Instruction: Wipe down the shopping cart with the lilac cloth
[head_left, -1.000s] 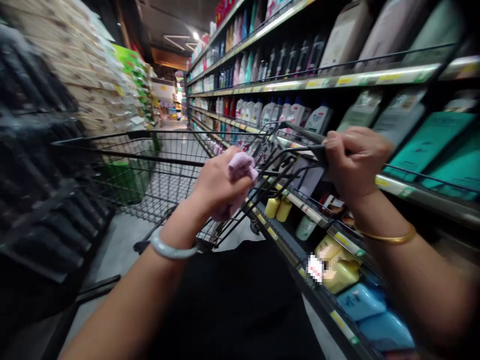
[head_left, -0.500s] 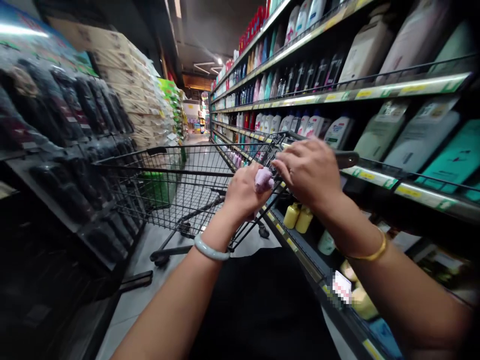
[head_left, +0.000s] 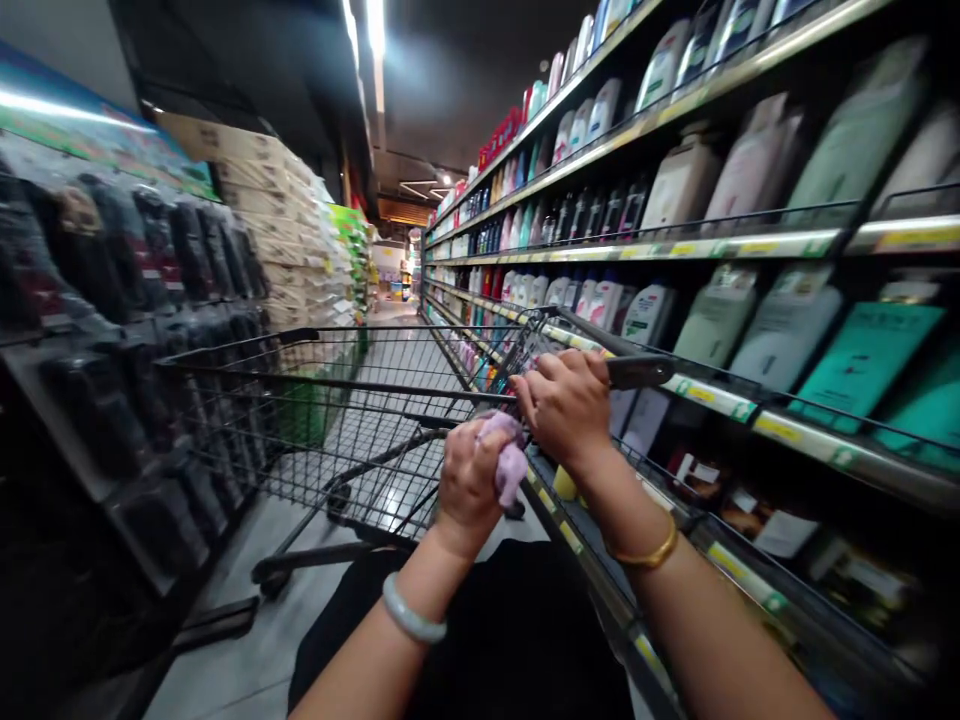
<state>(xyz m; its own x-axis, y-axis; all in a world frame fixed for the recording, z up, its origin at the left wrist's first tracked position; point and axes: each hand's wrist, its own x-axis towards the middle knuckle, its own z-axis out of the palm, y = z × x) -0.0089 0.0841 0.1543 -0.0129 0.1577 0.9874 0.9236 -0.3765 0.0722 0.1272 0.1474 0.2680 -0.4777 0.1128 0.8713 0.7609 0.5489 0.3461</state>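
Observation:
My left hand [head_left: 466,480] is closed around a crumpled light-purple cloth [head_left: 511,470], which bulges out beside the thumb. Just right of it and a little higher, my right hand [head_left: 566,405] curls over the black handle [head_left: 641,372] of a shopping cart, whose end sticks out past the knuckles. The right fingertips come near the cloth; whether they touch it I cannot tell. In front of both hands stretches the cart's black wire basket [head_left: 360,400], with bare mesh and the floor showing through.
Shelves [head_left: 795,425] with rows of shampoo bottles [head_left: 712,320] run along the right, close to the cart. On the left hang packaged dark goods [head_left: 97,400], then stacked beige boxes [head_left: 262,220]. A tiled aisle [head_left: 397,350] leads away between them.
Both hands and the cart sit lower in view, as the camera has tilted up. The right hand has come down onto the handle, and more of the purple cloth shows in the left.

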